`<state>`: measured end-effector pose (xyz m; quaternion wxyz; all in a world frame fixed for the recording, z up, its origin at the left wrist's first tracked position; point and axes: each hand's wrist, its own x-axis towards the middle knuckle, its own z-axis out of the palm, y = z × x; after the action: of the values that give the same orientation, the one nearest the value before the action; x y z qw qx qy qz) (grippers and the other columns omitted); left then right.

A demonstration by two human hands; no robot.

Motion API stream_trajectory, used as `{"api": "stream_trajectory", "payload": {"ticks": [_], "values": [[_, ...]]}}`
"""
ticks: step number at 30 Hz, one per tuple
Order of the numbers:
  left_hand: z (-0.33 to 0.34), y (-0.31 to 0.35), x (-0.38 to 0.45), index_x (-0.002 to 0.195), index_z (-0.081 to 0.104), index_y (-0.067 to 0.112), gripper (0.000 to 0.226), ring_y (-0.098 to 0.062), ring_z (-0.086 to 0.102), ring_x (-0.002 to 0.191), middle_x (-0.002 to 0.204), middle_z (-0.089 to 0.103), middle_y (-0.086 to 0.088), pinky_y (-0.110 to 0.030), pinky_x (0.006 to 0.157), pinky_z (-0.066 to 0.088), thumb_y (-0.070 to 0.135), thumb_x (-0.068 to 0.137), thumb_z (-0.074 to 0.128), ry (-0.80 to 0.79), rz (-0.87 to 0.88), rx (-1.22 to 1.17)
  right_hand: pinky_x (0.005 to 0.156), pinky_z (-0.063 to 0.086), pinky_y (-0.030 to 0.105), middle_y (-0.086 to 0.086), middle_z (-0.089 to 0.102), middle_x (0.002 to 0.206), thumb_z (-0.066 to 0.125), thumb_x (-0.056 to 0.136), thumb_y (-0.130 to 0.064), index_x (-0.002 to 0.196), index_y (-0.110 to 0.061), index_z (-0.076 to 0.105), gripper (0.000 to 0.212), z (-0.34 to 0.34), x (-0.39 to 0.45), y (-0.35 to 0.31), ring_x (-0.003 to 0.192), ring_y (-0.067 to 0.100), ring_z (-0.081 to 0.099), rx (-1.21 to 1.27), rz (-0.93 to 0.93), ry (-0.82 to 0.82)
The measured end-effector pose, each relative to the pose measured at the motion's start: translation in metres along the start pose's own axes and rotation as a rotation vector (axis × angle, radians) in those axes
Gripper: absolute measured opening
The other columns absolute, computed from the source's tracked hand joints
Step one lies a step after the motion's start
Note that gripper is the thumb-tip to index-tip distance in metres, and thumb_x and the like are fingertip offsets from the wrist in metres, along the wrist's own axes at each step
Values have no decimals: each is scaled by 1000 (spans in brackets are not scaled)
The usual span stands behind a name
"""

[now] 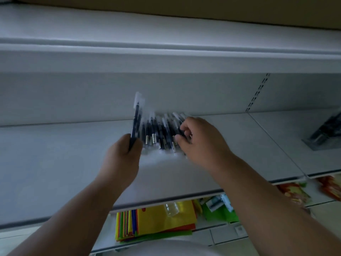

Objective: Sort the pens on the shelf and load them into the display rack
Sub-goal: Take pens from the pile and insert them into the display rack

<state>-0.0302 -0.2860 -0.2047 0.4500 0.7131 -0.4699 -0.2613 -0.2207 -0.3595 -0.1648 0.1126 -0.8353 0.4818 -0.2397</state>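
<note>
Shelf [55, 163] pale and broad, bearing everything here. Left hand [123, 156] raised over it, fingers clamped on a few dark pens [136, 119], clear caps up. Just right, pile [160, 133] of like pens lying on the shelf, blurred. Right hand [201, 139] at the pile's right edge, fingers curled, pinching one pen there. Far right, grey rack [326, 133] on the shelf, well apart.

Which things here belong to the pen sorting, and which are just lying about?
Job: pens piled on the shelf; pens in left hand; right hand picking at the pile; rack.
Lying about: folders, bottle, packets below.
</note>
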Motion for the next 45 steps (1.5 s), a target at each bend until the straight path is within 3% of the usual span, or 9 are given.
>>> {"api": "stream_trajectory", "payload": {"ticks": [6, 14, 20, 23, 28, 32, 37, 42, 45], "values": [[-22, 7, -34, 92, 61, 21, 24, -11, 31, 46, 52, 37, 7, -23, 42, 26, 9, 103, 43, -62, -70, -446, 67, 41, 29, -2, 62, 88, 61, 91, -36, 94, -18, 58, 19, 30, 14, -6, 82, 21, 58, -111, 141, -199], [-36, 4, -45, 92, 56, 6, 19, -7, 30, 43, 51, 36, 7, -17, 39, 27, 3, 102, 41, -89, -133, -489, 80, 44, 31, 6, 63, 114, 59, 95, -28, 117, -14, 56, 27, 40, 19, -12, 105, 27, 59, -218, 211, -269], [-35, 3, -49, 93, 57, 6, 17, -8, 30, 45, 52, 36, 6, -18, 41, 28, 7, 102, 43, -138, -123, -458, 75, 46, 30, 6, 66, 106, 60, 91, -17, 108, -13, 59, 17, 45, 18, -17, 94, 26, 60, -206, 244, -252], [-35, 2, -50, 92, 56, 5, 16, -8, 31, 45, 52, 37, 6, -18, 42, 28, 7, 102, 43, -152, -114, -458, 79, 50, 30, 3, 67, 102, 60, 89, -18, 108, -13, 61, 19, 45, 14, -14, 94, 23, 61, -85, 271, -202], [-27, 5, -49, 79, 48, 9, 26, -10, 27, 45, 52, 33, 5, -22, 42, 25, 16, 103, 43, -152, -146, -485, 61, 39, 18, -10, 60, 92, 62, 90, -20, 111, -21, 55, 22, 32, -3, -17, 79, 7, 56, 228, 249, -124], [-11, 14, -51, 79, 46, 10, 24, -10, 27, 48, 60, 35, 2, -22, 42, 22, 13, 103, 43, -181, -174, -584, 67, 54, 39, 1, 62, 88, 64, 84, -16, 96, -24, 47, 22, 5, -20, -18, 76, 20, 64, 417, 261, -29], [24, 30, -53, 86, 54, 11, 18, -11, 24, 45, 60, 37, 2, -22, 42, 18, 11, 101, 45, -239, -205, -608, 61, 55, 43, 10, 64, 82, 57, 92, -14, 92, -25, 43, 18, -38, -49, -5, 67, 25, 64, 513, 207, 159], [79, 59, -65, 75, 46, 16, 28, -11, 20, 44, 54, 32, 6, -20, 43, 14, 18, 104, 44, -368, -299, -678, 52, 46, 24, 6, 62, 72, 48, 101, -24, 89, -20, 47, 13, -77, -99, 31, 50, 9, 53, 605, 199, 338], [124, 81, -87, 74, 46, 15, 31, -12, 21, 42, 53, 33, 5, -21, 41, 17, 19, 105, 42, -433, -271, -652, 54, 50, 36, 2, 62, 74, 47, 100, -30, 92, -20, 49, 13, -105, -137, 68, 52, 13, 55, 537, 246, 396]]}}
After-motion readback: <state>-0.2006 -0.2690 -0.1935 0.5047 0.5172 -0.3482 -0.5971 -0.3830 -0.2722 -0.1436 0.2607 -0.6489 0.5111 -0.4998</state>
